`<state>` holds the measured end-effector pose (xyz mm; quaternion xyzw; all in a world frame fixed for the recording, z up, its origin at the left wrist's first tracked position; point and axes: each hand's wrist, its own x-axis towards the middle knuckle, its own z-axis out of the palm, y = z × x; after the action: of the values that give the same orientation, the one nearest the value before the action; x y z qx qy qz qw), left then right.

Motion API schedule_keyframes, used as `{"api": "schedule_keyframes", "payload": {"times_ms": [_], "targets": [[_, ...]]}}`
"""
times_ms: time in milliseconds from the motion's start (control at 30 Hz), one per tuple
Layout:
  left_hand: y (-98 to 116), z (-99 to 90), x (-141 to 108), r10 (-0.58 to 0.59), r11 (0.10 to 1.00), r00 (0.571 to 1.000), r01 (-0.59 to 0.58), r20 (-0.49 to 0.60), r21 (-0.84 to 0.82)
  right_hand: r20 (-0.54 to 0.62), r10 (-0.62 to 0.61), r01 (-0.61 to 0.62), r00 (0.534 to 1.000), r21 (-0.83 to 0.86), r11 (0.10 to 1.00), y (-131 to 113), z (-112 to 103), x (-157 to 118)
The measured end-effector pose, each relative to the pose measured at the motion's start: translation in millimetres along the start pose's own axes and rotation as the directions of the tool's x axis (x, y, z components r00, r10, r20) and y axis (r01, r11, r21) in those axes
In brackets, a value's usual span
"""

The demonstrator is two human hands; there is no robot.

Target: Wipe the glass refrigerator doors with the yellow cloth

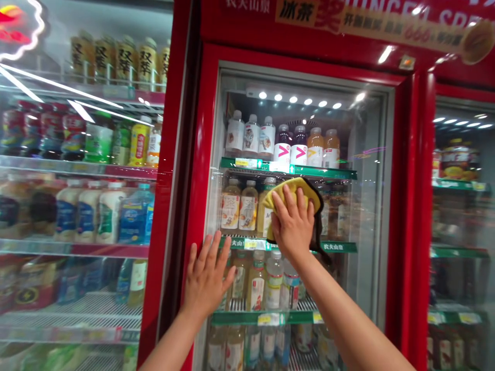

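Note:
A yellow cloth with a dark edge (315, 198) lies flat against the glass door (363, 206) of a red-framed drinks fridge. My right hand (293, 221) presses on it with the fingers spread, and a dark corner hangs down beside the wrist. Lower and to the left, my left hand (209, 273) rests with fingers apart on the door's red frame (201, 170) and the edge of the glass; nothing is in it. Behind the glass, bottles stand on shelves with green front strips (336, 174).
At the left, another fridge holds rows of bottles, with a red post (176, 103) between it and the door. A third fridge (460, 183) stands at the right edge. A red sign panel (247, 31) runs above the door.

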<state>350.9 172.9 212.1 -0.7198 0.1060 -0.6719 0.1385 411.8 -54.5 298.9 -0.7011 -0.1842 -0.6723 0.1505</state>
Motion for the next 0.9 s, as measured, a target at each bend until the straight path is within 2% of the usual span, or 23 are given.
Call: {"api": "schedule_keyframes", "payload": {"times_ms": [100,167,233,267,333,400,467,533,600,700,767,833,900], "targets": [[-1.1,2.8,-1.7,-0.007,1.0,1.0,0.007,0.002,-0.031,0.07,-0.149,0.147,0.986,0.04,0.988,-27.7,3.6,2.7],[-3.8,2.2,-4.4,-0.002,0.999,1.0,0.002,0.0,-0.037,0.103,-0.3,0.292,0.948,0.082,0.953,-26.7,-0.2,-10.2],[-9.1,0.4,-7.8,0.005,0.999,1.0,-0.005,0.0,-0.037,0.099,-0.366,0.357,0.925,0.101,0.929,-14.6,-5.7,-22.3],[-12.3,-0.6,-9.3,0.011,0.999,1.0,-0.011,0.005,-0.04,0.083,-0.347,0.339,0.934,0.096,0.936,-8.3,-7.6,-24.6],[-18.3,-1.4,-11.7,0.028,0.998,1.0,-0.028,0.014,-0.05,0.03,-0.229,0.227,0.973,0.074,0.971,-3.4,-7.9,-19.2],[-22.1,-0.7,-13.0,0.044,0.998,0.999,-0.043,0.012,-0.055,-0.017,-0.106,0.107,0.994,0.067,0.992,-13.9,-2.9,-3.8],[-23.8,0.8,-14.9,0.053,0.998,0.999,-0.053,0.003,-0.046,-0.026,-0.066,0.068,0.998,0.081,0.994,-37.1,4.9,11.9],[-24.8,1.6,-19.6,0.063,0.998,0.998,-0.062,0.008,-0.032,0.0,-0.118,0.118,0.993,0.107,0.987,-63.3,11.7,17.9],[-27.0,0.8,-28.1,0.061,0.998,0.998,-0.06,0.017,-0.02,0.033,-0.232,0.225,0.972,0.139,0.964,-82.5,15.8,11.4],[-33.4,-3.0,-44.2,0.019,1.0,1.0,-0.019,0.022,0.003,0.057,-0.413,0.397,0.909,0.183,0.899,-91.2,18.6,-4.4],[-38.4,-5.8,-52.8,0.01,1.0,1.0,-0.01,0.029,0.018,0.059,-0.493,0.473,0.868,0.198,0.858,-89.4,19.5,-1.2],[-42.5,-8.0,-57.5,0.026,0.999,0.999,-0.028,0.044,0.03,0.052,-0.488,0.472,0.871,0.189,0.861,-89.5,20.0,18.4],[-44.6,-9.7,-59.3,0.044,0.998,0.997,-0.046,0.056,0.037,0.04,-0.408,0.397,0.912,0.166,0.903,-94.9,20.8,45.3]]}}
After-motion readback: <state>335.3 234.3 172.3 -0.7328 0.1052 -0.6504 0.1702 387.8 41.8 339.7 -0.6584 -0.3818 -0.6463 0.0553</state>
